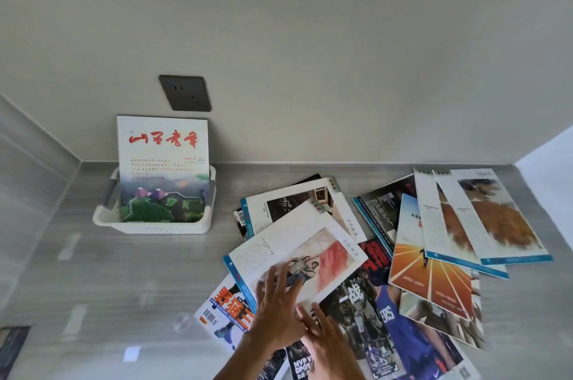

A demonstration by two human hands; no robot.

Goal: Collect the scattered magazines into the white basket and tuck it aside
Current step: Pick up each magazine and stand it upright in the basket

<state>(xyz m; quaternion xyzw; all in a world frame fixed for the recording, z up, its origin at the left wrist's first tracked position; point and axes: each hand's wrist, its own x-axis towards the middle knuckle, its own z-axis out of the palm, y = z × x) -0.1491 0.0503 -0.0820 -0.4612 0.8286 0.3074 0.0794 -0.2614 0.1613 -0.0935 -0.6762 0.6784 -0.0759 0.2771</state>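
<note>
Grey wood-grain counter [93, 286] against a pale wall, dark socket plate [185, 93] on that wall at far left. White basket [155, 227] at far left of the counter, close to the wall, with grey handle grips; one magazine with red calligraphy and a green landscape cover [162, 169] standing upright inside it, leaning back toward the wall, top edge just under the socket plate. Scattered magazines spread flat across the right half of the counter, well apart from the basket, overlapping one another. Nearest the basket, a white-covered magazine with a teal spine [297, 203], partly under another white-covered magazine showing a red flag picture [297, 255]. Left hand [276, 308] laid on the near corner of that flag magazine, fingers straight and spread, pressing flat, not curled round anything. Right hand [322, 336] just beside it, touching the left hand, fingers extended over the near edge of the same pile; cannot tell whether its fingertips pinch a page. Beneath both, a basketball magazine with a player in a blue jersey [397, 333]. Farther right, an orange running-track cover [431, 274], and two pale covers with brown pictures [486, 218] lying at the far right
</note>
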